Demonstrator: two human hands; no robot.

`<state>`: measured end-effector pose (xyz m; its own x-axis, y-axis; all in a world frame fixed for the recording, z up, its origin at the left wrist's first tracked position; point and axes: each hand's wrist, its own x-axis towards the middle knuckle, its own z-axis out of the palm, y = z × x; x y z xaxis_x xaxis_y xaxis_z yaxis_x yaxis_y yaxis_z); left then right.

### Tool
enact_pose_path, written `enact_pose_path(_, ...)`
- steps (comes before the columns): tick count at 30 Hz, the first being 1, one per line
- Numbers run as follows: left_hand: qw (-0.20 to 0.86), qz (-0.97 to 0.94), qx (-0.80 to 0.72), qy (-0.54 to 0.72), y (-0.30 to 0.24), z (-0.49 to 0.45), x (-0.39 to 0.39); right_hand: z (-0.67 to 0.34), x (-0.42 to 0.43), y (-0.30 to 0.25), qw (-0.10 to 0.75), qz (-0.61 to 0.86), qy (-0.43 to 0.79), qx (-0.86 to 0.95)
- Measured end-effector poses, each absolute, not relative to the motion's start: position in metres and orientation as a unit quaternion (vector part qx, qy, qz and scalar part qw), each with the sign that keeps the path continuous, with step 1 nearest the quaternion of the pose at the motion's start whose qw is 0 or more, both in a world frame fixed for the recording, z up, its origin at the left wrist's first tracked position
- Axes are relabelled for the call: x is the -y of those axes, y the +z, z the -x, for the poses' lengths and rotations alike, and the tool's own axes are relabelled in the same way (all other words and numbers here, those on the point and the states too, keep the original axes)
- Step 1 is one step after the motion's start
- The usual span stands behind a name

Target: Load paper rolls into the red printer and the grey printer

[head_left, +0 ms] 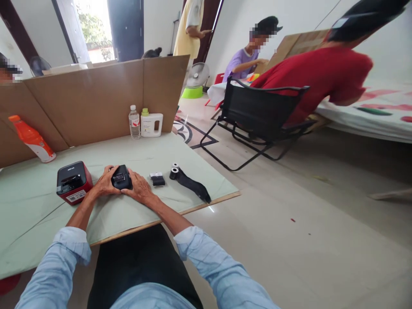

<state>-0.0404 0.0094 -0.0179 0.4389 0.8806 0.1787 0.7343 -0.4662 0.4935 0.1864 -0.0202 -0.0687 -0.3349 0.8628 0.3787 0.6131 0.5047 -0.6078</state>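
Both my hands hold a small black device on the pale green table. My left hand grips its left side with curled fingers. Against its right side presses my right hand, fingers closed on it. A red and black label printer stands just left of my left hand. To the right lie a small black part and a black ribbon roll with its tape trailing toward the table's corner.
Cardboard screens wall the table's back. A water bottle, a white jug and an orange bottle stand by them. A person in red sits on a black folding chair to the right; other people work behind.
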Motion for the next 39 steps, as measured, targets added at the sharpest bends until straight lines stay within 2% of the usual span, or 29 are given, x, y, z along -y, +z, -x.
enact_pose_path(6, 0.176, -0.827, -0.498, 0.192, -0.016, 0.040, -0.013, -0.186, 0.022, -0.064, 0.364, 0.464, 0.181, 0.787)
enact_pose_path(11, 0.177, -0.819, -0.514, 0.183, -0.014, 0.038, -0.010, -0.200, 0.020, -0.048, 0.380, 0.470, 0.075, 0.793)
enact_pose_path(13, 0.176, -0.817, -0.515, 0.188, -0.014, 0.036, -0.009, -0.211, 0.018, -0.043, 0.354, 0.535, 0.033, 0.767)
enact_pose_path(16, 0.170, -0.817, -0.512, 0.206, -0.013, 0.035, -0.006, -0.231, 0.017, -0.043, 0.271, 0.624, 0.023, 0.733)
enact_pose_path(19, 0.156, -0.811, -0.516, 0.229, -0.009, 0.032, -0.008, -0.243, 0.018, -0.051, 0.230, 0.641, 0.027, 0.732)
enact_pose_path(29, 0.157, -0.826, -0.489, 0.232, 0.016, -0.038, -0.067, -0.241, 0.024, -0.060, 0.244, 0.621, 0.005, 0.745)
enact_pose_path(39, 0.181, -0.841, -0.474, 0.190, -0.006, -0.093, -0.098, -0.240, 0.020, -0.070, 0.283, 0.587, -0.032, 0.758)
